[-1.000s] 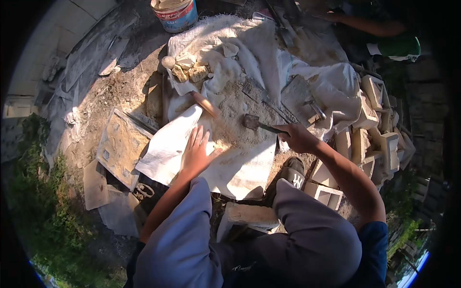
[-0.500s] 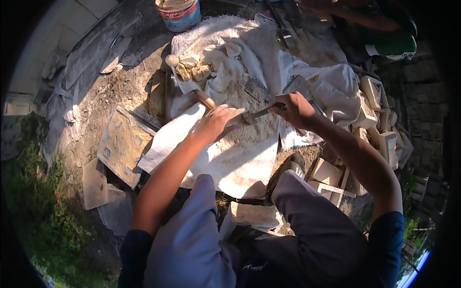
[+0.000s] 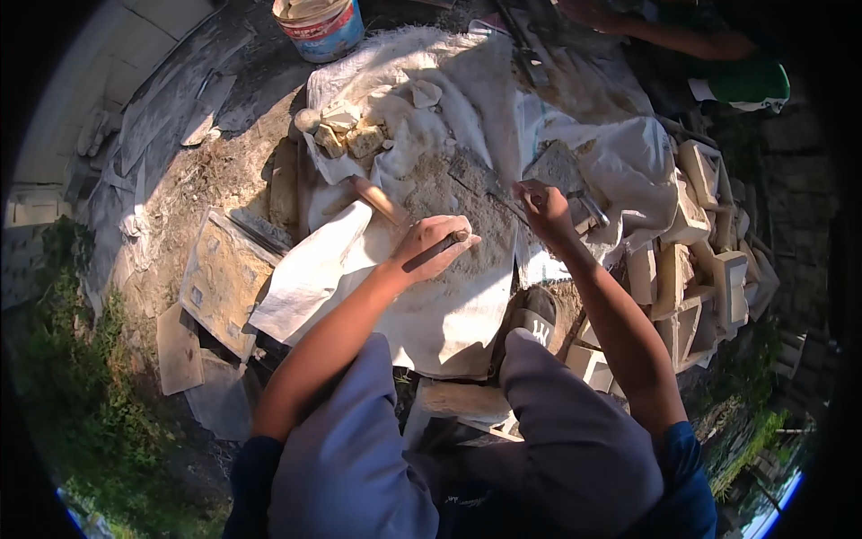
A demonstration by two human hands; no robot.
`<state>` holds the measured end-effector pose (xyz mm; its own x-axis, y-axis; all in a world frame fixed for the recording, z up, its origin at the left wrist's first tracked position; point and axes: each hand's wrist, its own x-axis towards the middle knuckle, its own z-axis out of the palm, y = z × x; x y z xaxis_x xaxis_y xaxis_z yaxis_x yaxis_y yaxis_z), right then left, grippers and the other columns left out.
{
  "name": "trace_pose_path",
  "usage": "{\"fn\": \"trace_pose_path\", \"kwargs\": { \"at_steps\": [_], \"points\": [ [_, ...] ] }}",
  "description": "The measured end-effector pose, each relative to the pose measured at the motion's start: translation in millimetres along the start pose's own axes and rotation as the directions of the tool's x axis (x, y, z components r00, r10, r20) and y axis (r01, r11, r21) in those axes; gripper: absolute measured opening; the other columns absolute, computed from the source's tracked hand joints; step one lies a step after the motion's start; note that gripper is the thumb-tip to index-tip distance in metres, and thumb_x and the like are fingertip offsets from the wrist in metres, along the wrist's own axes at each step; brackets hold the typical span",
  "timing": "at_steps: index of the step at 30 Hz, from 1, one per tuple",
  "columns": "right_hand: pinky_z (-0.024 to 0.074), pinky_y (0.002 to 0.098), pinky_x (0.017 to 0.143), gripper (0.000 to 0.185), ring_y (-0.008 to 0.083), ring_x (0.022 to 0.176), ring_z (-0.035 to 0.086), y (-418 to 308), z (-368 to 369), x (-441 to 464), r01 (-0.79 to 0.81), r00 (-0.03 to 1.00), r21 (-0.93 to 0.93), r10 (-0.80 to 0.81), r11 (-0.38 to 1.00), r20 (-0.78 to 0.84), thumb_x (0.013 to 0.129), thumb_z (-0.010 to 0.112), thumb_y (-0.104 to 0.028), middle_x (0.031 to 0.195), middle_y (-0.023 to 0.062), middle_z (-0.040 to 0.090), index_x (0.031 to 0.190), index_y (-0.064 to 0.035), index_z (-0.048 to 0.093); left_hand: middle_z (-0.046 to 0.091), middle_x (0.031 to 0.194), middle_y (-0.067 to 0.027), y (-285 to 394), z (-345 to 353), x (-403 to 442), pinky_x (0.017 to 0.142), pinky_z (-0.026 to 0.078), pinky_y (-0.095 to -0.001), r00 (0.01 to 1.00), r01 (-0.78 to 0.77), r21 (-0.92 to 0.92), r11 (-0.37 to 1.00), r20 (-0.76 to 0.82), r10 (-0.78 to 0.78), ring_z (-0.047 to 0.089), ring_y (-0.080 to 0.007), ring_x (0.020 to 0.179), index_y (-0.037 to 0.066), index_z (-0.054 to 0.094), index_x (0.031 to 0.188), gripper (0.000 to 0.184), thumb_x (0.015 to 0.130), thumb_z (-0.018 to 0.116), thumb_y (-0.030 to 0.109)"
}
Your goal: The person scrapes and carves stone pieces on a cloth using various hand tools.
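My left hand [image 3: 435,248] is closed over the pale, dusty sack sheet [image 3: 449,328]. A small brownish tip [image 3: 461,235] shows at its fingers, but the rest of what it grips is hidden. Just beyond it, a light wooden handle [image 3: 382,200] lies slanted on the sheet. My right hand [image 3: 544,212] is closed too, with its fingers curled in; I cannot make out what is in them. By this hand, a dark thin flat tool [image 3: 476,178] rests in the crumbled dust. A shiny metal piece [image 3: 593,212] lies to the right of the wrist.
Yellowish stone lumps [image 3: 364,141] and a paint bucket [image 3: 321,29] are at the far left. Pale hollow blocks [image 3: 687,211] are piled at right. A rough slab [image 3: 224,283] leans at left. Another person's arm [image 3: 673,36] shows at top right.
The dark flat-bladed tool held in my right hand is no longer visible there. That hand has shifted slightly left. My left hand has moved right and nearer me, curling from flat to closed.
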<state>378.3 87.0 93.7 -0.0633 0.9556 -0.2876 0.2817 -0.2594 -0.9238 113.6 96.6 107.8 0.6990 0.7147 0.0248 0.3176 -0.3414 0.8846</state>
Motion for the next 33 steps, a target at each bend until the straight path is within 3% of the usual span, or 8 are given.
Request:
{"fn": "trace_pose_path", "kwargs": {
  "at_steps": [2, 5, 15, 17, 22, 24, 28, 33],
  "points": [
    [0.0533, 0.0475, 0.080, 0.039, 0.0398, 0.092, 0.067, 54.8, -0.4, -18.3, -0.149, 0.960, -0.685, -0.060, 0.713, -0.272, 0.094, 0.066, -0.033, 0.101, 0.0210, 0.068, 0.109, 0.0025, 0.066, 0.070, 0.089, -0.0140, -1.5, 6.3, -11.6, 0.082, 0.053, -0.0391, 0.999, -0.015, 0.057, 0.998, -0.042, 0.017, 0.068, -0.0327, 0.088, 0.001, 0.068, 0.094, 0.017, 0.092, 0.070, 0.018],
    [0.0501, 0.0520, 0.086, 0.037, 0.0432, 0.103, 0.061, 88.1, -2.2, -34.0, 0.029, 0.957, -0.785, -0.245, 0.619, -0.158, 0.091, 0.067, -0.028, 0.110, 0.0220, 0.062, 0.114, 0.0002, 0.061, 0.074, 0.100, -0.0126, -21.7, 15.2, -34.2, 0.096, 0.052, -0.0399, 0.985, -0.097, 0.100, 0.990, -0.130, 0.109, 0.069, -0.0319, 0.105, -0.001, 0.071, 0.093, 0.015, 0.092, 0.069, 0.014],
    [0.0465, 0.0513, 0.091, 0.041, 0.0453, 0.102, 0.058, 107.8, -16.8, -12.8, 0.043, 0.984, -0.830, -0.166, 0.557, -0.060, 0.087, 0.071, -0.030, 0.106, 0.0250, 0.059, 0.110, 0.0012, 0.056, 0.075, 0.102, -0.0176, -29.2, 17.2, -55.0, 0.087, 0.055, -0.0335, 0.949, 0.143, -0.071, 0.987, -0.273, -0.157, 0.073, -0.0257, 0.099, -0.003, 0.072, 0.086, 0.023, 0.096, 0.065, 0.017],
    [0.0499, 0.0526, 0.093, 0.039, 0.0439, 0.111, 0.061, 74.8, -18.4, -11.8, -0.052, 0.960, -0.849, 0.261, 0.526, 0.103, 0.085, 0.070, -0.024, 0.122, 0.0278, 0.058, 0.112, 0.0031, 0.061, 0.075, 0.102, -0.0176, -29.0, 18.5, -55.1, 0.087, 0.055, -0.0332, 0.945, 0.153, -0.082, 0.985, -0.280, -0.170, 0.073, -0.0254, 0.100, -0.003, 0.073, 0.086, 0.023, 0.096, 0.065, 0.017],
    [0.0541, 0.0487, 0.085, 0.030, 0.0417, 0.091, 0.067, 59.1, 4.0, -22.5, 0.152, 0.971, -0.753, 0.045, 0.640, 0.234, 0.090, 0.062, -0.022, 0.093, 0.0278, 0.067, 0.106, 0.0034, 0.063, 0.074, 0.104, -0.0169, -34.1, 19.5, -58.9, 0.086, 0.055, -0.0319, 0.943, 0.141, -0.095, 0.986, -0.289, -0.162, 0.073, -0.0240, 0.098, -0.001, 0.073, 0.092, 0.022, 0.096, 0.065, 0.018],
    [0.0546, 0.0478, 0.078, 0.028, 0.0425, 0.079, 0.067, 58.3, 10.6, -26.8, -0.550, 0.797, -0.087, 0.553, 0.831, 0.244, 0.091, 0.061, -0.021, 0.082, 0.0244, 0.068, 0.103, 0.0042, 0.063, 0.074, 0.105, -0.0168, -29.7, 17.5, -60.9, 0.086, 0.055, -0.0322, 0.932, 0.210, -0.093, 0.973, -0.282, -0.228, 0.073, -0.0235, 0.098, 0.000, 0.073, 0.096, 0.022, 0.097, 0.065, 0.020],
    [0.0499, 0.0528, 0.069, 0.024, 0.0476, 0.076, 0.064, 53.6, 12.0, -35.4, 0.012, 0.992, -0.540, -0.076, 0.842, -0.098, 0.094, 0.062, -0.023, 0.078, 0.0260, 0.066, 0.100, 0.0002, 0.064, 0.074, 0.106, -0.0158, -20.4, 12.1, -63.4, 0.085, 0.054, -0.0346, 0.880, 0.371, -0.087, 0.925, -0.286, -0.380, 0.073, -0.0247, 0.095, 0.002, 0.072, 0.108, 0.030, 0.099, 0.060, 0.028],
    [0.0483, 0.0555, 0.073, 0.032, 0.0503, 0.084, 0.063, 57.7, 9.0, -51.9, -0.117, 0.977, -0.558, -0.007, 0.821, -0.215, 0.099, 0.057, -0.032, 0.084, 0.0284, 0.066, 0.095, -0.0012, 0.063, 0.074, 0.095, -0.0165, -43.9, 16.3, -77.5, 0.080, 0.055, -0.0374, 0.862, 0.360, -0.060, 0.931, -0.362, -0.356, 0.073, -0.0294, 0.087, 0.002, 0.073, 0.110, 0.035, 0.099, 0.061, 0.034]
  ]
}}
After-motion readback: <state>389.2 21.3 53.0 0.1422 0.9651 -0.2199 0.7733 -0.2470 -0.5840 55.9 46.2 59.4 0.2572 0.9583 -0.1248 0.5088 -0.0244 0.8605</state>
